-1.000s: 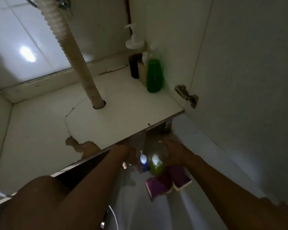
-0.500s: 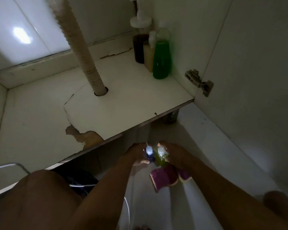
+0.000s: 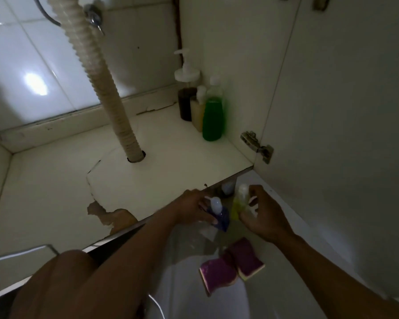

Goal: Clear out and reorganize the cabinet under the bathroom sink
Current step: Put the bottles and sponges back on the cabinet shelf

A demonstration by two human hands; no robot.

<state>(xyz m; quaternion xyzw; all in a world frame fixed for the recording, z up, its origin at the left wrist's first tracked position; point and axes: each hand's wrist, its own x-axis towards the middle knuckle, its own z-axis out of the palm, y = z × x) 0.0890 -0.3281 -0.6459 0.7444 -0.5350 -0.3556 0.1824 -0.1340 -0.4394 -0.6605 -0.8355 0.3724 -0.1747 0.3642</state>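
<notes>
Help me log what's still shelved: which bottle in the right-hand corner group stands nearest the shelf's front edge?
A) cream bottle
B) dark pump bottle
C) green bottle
C: the green bottle stands in front of the cream bottle, with the dark pump bottle farthest back.

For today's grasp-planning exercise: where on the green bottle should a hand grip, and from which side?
Probably round the wide body of the green bottle, coming from the front. It stands upright; the wall is close on its right and the cream bottle crowds its back left, leaving the front free.
</notes>
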